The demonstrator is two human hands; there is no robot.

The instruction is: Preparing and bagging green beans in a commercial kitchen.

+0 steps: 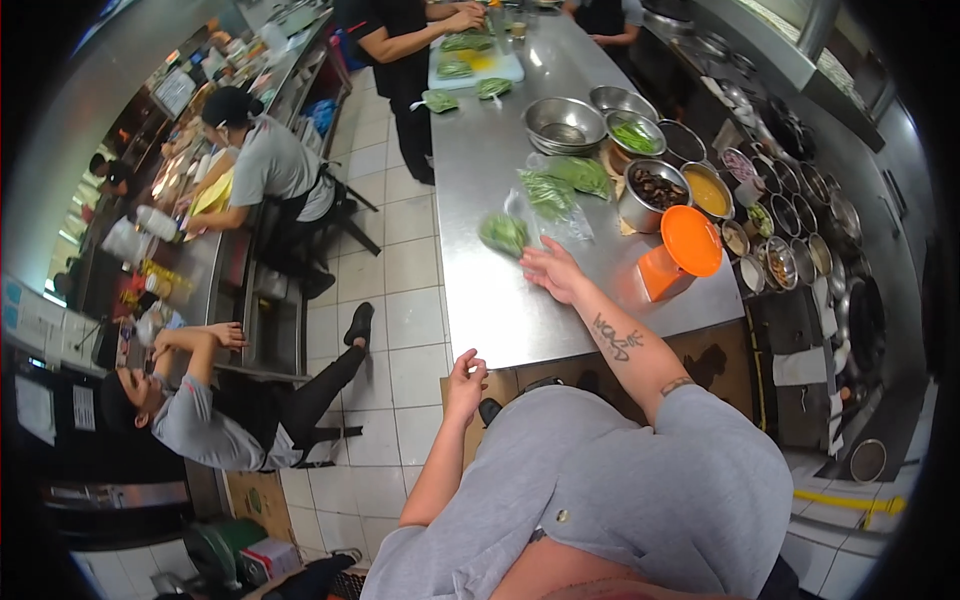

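The right hand (555, 270) is empty. Its fingers are spread and flat just above the steel table (490, 300), gripping nothing, with the tattooed forearm stretched out behind it toward 5 o'clock. The left hand (465, 375) is loosely curled with nothing in it. It hangs off the near table edge at 7 o'clock from the right hand, and whether it touches the edge cannot be told.

The nearest thing to the right fingertips is a small clear bag of greens (503, 232), lying on the table at 11 o'clock from the hand, near but apart. The step in hand reads as a reach toward that bag, with no contact made yet. Picking it up would call for moving the hand on toward 11 o'clock and closing the fingers over the loose plastic, which is likely to slip and crumple rather than hold its shape.

At 12 o'clock lie two larger bags of green leaves (560, 185). An orange container (680, 255) with a round lid stands at 3 o'clock, and metal bowls (565, 125) and a pot of dark pieces (655, 190) sit at 1 o'clock. At the far end of the table, another person's hands work over a white cutting board (475, 65).
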